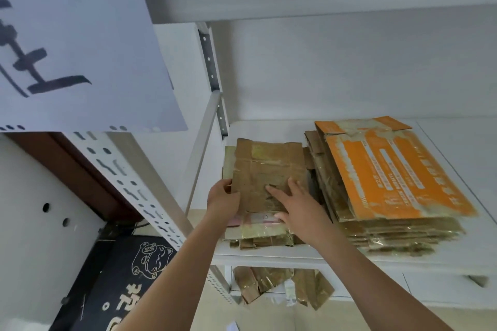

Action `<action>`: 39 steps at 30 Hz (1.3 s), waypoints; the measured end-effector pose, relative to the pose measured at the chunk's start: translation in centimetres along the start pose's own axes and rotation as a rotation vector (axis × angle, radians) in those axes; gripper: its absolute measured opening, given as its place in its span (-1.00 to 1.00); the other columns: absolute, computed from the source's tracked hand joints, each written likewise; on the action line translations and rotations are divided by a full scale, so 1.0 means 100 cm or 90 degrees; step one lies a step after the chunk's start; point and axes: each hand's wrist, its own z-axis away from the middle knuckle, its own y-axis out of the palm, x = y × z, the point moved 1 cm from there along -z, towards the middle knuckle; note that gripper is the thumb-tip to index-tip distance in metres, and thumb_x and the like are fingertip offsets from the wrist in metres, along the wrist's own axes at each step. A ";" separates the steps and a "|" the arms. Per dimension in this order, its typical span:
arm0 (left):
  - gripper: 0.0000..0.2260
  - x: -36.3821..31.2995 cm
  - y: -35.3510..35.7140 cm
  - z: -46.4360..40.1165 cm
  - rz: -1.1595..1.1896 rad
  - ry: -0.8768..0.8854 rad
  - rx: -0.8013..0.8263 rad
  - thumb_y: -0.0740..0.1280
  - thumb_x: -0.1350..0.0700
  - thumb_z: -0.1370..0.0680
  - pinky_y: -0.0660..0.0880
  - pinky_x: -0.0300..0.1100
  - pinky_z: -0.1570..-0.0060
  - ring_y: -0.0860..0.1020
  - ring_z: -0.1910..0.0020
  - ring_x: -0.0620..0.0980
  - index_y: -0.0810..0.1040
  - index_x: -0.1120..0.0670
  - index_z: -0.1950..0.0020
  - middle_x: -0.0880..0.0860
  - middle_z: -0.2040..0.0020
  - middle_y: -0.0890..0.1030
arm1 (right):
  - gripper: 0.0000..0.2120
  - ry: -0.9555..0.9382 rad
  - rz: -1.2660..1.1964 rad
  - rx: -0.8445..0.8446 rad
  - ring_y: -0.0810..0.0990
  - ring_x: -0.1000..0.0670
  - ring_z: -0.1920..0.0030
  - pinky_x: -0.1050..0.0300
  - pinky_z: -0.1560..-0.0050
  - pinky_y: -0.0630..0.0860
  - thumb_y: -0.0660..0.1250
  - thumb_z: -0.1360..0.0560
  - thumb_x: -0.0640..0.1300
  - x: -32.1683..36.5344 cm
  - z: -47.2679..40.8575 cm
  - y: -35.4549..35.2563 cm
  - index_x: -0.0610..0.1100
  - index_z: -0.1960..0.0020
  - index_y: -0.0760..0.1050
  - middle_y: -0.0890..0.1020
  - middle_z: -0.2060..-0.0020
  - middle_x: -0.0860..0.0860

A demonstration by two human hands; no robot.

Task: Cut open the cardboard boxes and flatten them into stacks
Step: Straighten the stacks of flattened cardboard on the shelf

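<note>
A flat brown cardboard piece (265, 169) lies on top of a small pile of flattened boxes (258, 231) on the left part of a white shelf (269, 252). Its long side runs from near to far. The left hand (223, 200) holds its near left edge, with the fingers curled under and hidden. The right hand (298, 209) lies flat on the piece with straight fingers, pressing down. Just to the right sits a taller stack with an orange printed flat box (395, 169) on top, pointing far-left to near-right. More brown cardboard (282, 287) lies under the shelf, partly hidden. A white paper sheet with black writing (75, 43) hangs at the far left, cut off.
</note>
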 end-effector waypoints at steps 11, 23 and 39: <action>-0.72 0.007 -0.004 0.001 0.014 -0.040 -0.018 0.31 0.12 -0.59 0.57 0.01 -0.13 0.56 -0.08 0.05 0.48 0.05 -0.30 -0.02 -0.14 0.58 | -0.23 -0.088 0.086 -0.013 -0.12 -0.33 -0.56 -0.20 -0.55 -0.05 0.15 -0.60 -0.39 0.014 0.002 0.004 0.21 -0.57 -0.08 -0.12 -0.58 -0.21; -0.69 0.035 0.002 0.000 0.063 -0.161 0.055 0.23 0.19 -0.62 0.48 -0.03 -0.21 0.52 -0.12 0.08 0.42 0.12 -0.37 0.07 -0.15 0.55 | -0.10 0.188 -0.404 -0.004 -0.01 -0.15 -0.57 -0.16 -0.51 0.13 0.42 -0.52 -0.07 -0.001 -0.001 -0.001 0.13 -0.60 -0.15 -0.08 -0.59 -0.04; -0.63 0.036 0.000 -0.006 0.137 -0.185 0.093 0.20 0.11 -0.65 0.36 0.04 -0.31 0.43 -0.25 0.08 0.29 0.01 -0.46 0.04 -0.32 0.47 | -0.15 0.222 -0.674 -0.016 0.27 -0.08 -0.49 -0.04 -0.41 0.31 0.29 -0.58 -0.27 0.000 -0.005 0.008 0.26 -0.57 -0.15 0.19 -0.55 0.06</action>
